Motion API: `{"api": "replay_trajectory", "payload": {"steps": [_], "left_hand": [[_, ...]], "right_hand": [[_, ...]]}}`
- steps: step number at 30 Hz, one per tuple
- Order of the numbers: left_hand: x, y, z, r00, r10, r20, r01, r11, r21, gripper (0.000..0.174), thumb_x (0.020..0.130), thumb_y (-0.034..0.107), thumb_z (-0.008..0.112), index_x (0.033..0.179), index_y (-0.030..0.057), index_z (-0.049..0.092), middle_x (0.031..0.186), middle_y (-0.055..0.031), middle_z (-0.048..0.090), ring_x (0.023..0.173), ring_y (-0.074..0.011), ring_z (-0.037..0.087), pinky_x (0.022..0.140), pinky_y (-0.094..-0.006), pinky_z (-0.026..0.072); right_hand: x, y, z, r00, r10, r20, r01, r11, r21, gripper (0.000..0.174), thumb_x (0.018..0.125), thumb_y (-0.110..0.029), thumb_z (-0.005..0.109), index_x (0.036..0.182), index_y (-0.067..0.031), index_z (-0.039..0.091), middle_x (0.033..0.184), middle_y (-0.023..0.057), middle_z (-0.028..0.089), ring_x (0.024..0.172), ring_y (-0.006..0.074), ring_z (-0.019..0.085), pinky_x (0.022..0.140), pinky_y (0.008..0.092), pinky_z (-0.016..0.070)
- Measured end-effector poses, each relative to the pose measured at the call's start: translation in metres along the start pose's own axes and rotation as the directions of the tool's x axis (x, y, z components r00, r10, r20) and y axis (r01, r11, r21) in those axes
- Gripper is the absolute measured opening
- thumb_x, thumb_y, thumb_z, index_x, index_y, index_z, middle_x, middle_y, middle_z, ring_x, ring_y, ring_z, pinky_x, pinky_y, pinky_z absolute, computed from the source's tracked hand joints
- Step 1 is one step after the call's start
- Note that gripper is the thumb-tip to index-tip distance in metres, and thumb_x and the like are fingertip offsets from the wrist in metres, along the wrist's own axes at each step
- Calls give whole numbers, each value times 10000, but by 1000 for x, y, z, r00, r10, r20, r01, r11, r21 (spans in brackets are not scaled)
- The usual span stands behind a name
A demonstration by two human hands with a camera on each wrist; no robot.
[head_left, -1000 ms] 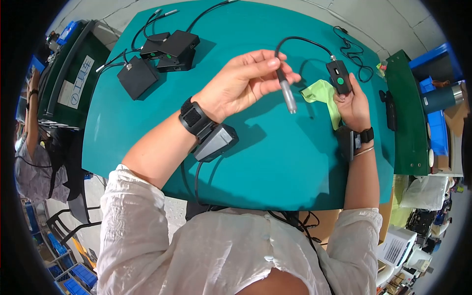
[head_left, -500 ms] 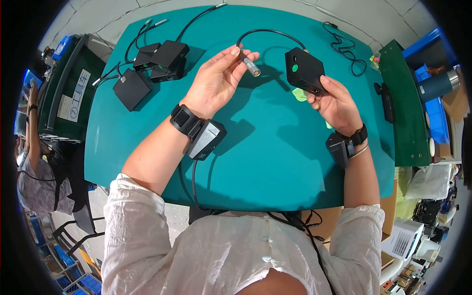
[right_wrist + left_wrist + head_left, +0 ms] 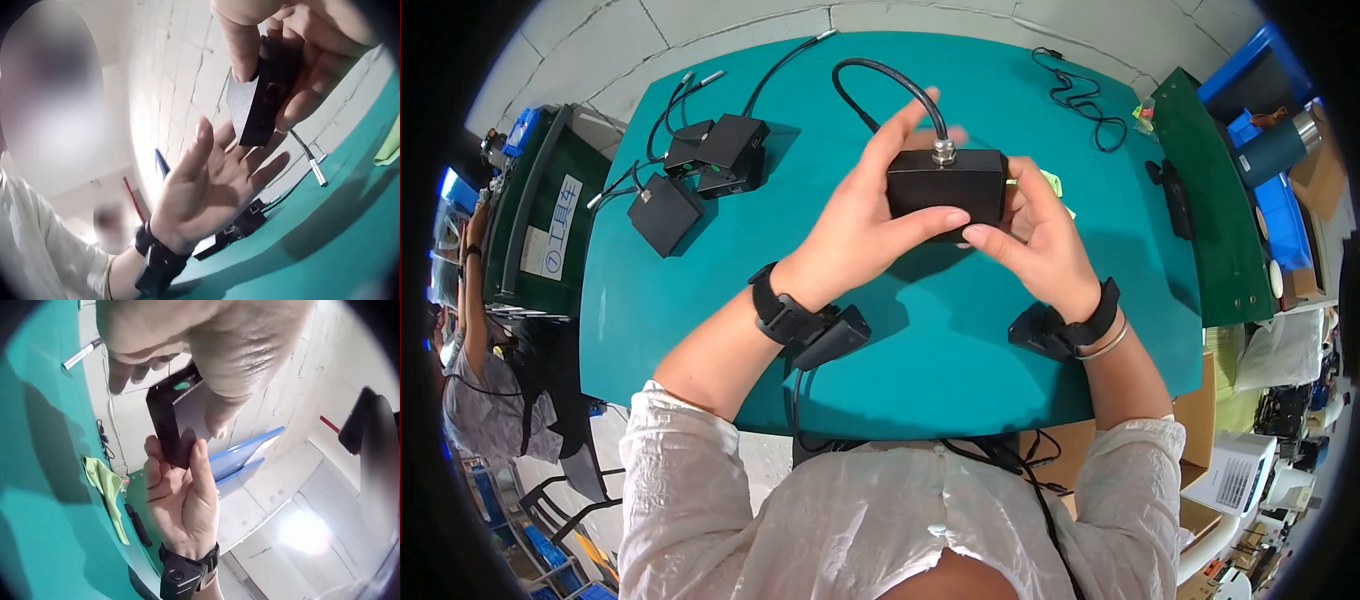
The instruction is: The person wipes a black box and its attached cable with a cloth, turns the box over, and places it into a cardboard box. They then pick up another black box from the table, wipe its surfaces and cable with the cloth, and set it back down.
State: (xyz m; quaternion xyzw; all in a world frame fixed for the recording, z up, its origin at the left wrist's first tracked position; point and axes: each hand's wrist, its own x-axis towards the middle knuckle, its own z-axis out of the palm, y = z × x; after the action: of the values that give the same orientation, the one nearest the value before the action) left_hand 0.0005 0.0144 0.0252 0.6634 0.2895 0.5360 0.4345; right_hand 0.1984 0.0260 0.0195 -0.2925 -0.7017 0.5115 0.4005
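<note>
A black box (image 3: 945,190) is up above the table, a metal connector and black cable (image 3: 890,68) rising from its top; the cable's far end passes behind the left hand. My right hand (image 3: 1045,235) grips the box between thumb and fingers, as the right wrist view also shows. Around the box's left end is my left hand (image 3: 850,235), its thumb in front and fingers behind in the head view. In the right wrist view that left hand (image 3: 209,187) has spread fingers and a thumb apart from the box (image 3: 256,103). A green sticker (image 3: 181,385) marks one face.
Several black boxes with cables (image 3: 735,145) lie at the table's back left. A coiled black cable (image 3: 1085,100) is at the back right, a black object (image 3: 1175,200) at the right edge. Behind the right hand is a light-green cloth (image 3: 107,487). Green cases flank the teal table (image 3: 960,350).
The box has moved left and turned, its connector now on top. The left hand has released the cable plug and come to the box; the right hand moved left with it.
</note>
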Motion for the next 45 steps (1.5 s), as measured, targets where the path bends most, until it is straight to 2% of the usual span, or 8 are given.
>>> {"api": "replay_trajectory", "payload": {"steps": [12,13,19,26,27,31,34,45], "left_hand": [[-8,65,3,790,-507,345,611,699,-372,523,910,253,590,1309,-23,393,1221,-121,533,1066,-181,576,894,-301,486],[-10,65,5,811,-374,450,574,661,-484,459,917,176,586,1314,24,412,1055,-11,568,606,41,479,431,-128,323],[-21,98,12,814,-399,423,576,653,-492,882,782,418,706,1347,-131,310,1314,-232,460,1193,-278,509,987,-362,418],[-26,123,14,874,-341,347,481,716,-507,956,787,580,646,1365,-105,313,1350,-230,442,1219,-305,484,1015,-403,394],[-26,120,12,875,-342,342,479,719,-504,956,787,580,646,1365,-105,313,1350,-230,442,1219,-305,484,1015,-403,394],[-22,102,-6,960,-157,230,264,254,-931,511,1013,302,352,1366,-66,315,1458,-237,279,1411,-340,137,1061,-430,414],[9,74,-21,944,-328,-23,65,257,-964,404,1013,233,376,1261,-84,400,1348,-218,434,1250,-351,451,1085,-412,396],[23,15,-55,865,-500,-38,57,174,-983,302,991,134,423,1183,-98,408,1231,-248,502,1199,-359,502,971,-375,518]], "right_hand": [[6,-13,-4,942,-281,-181,227,936,-269,676,752,-17,665,1365,-95,391,1347,114,448,1229,255,462,995,386,408],[7,-6,-8,959,-253,-128,230,958,-172,770,704,-56,706,1398,-112,378,1436,111,369,1323,286,373,1061,411,338],[10,8,-2,966,-241,-96,221,957,-188,651,737,-55,683,1343,-76,445,1452,117,332,1318,260,379,1059,389,335],[-3,13,-8,955,-234,182,263,953,-153,476,803,-1,609,1262,-9,485,1270,105,512,1193,201,492,995,311,396],[-1,15,4,961,113,252,-194,926,323,387,863,-36,584,1237,7,496,1088,67,593,1101,156,550,918,272,435],[5,-29,10,927,182,329,-296,892,341,384,930,-141,558,1283,-13,476,831,31,611,677,132,649,623,219,467],[4,-21,4,935,278,221,-346,856,383,658,907,-132,556,1456,-29,207,818,86,605,525,187,630,524,237,497],[5,-14,9,982,181,48,-182,863,471,264,939,-127,528,1169,2,552,1046,143,655,868,223,680,753,294,528]]}}
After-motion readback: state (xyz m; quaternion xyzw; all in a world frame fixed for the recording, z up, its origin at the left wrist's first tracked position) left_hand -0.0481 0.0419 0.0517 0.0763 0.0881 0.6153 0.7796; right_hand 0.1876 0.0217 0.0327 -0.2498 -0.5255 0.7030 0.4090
